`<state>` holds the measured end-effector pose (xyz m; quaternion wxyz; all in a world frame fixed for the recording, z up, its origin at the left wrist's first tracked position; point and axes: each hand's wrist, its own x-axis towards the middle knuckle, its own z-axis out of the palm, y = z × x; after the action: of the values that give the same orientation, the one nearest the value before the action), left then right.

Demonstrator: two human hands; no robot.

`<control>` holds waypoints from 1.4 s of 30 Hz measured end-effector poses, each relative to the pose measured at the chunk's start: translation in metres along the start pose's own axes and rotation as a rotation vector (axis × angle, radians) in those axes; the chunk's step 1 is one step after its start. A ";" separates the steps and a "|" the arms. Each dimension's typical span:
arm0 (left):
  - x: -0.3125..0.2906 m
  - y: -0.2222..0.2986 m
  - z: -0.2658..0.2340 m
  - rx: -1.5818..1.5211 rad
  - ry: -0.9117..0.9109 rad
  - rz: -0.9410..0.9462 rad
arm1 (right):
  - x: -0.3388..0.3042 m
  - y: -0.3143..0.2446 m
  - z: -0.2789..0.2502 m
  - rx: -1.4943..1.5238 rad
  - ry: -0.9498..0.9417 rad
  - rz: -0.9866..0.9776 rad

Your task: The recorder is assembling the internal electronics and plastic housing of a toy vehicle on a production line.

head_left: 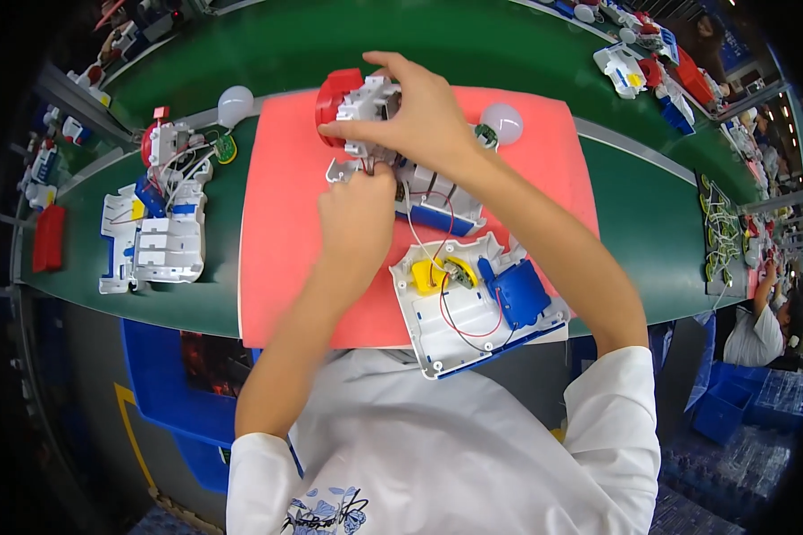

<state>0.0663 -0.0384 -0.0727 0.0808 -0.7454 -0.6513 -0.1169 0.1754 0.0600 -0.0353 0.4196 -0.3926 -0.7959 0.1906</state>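
1 white shell (435, 332) with blue piece (521, 294) inside; right grip (426, 120) around red-white assembly (355, 105), left grip (357, 214) unclear

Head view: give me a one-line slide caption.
Right hand holding a red-and-white assembly, left hand at its wires, a white shell on the pink mat.

Layout of the worktop (642, 223). A mat (281, 259) occupies its centre. The front shell (424, 334) overhangs the mat's near edge, a box (519, 292) in its right part; behind lies a rear shell (437, 212), with a globe (509, 125) beyond, to the right. Left of the mat: an open housing (171, 245), a second globe (235, 106) behind. Far right: wires (720, 227).
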 end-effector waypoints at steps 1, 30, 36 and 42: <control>-0.001 -0.002 0.004 0.004 0.007 0.005 | -0.003 0.002 0.000 0.018 -0.005 0.042; -0.007 -0.009 0.034 -0.275 0.261 0.052 | -0.016 0.004 0.003 0.185 0.091 0.202; -0.018 -0.019 0.021 -0.375 0.382 0.144 | -0.017 0.005 0.003 0.208 0.093 0.228; -0.028 -0.024 0.005 -0.355 0.175 0.204 | -0.020 -0.002 0.003 0.178 0.046 0.191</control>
<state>0.0391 -0.0606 -0.0860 0.0159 -0.7970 -0.5322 -0.2852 0.1792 0.0431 -0.0459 0.4509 -0.4319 -0.7251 0.2906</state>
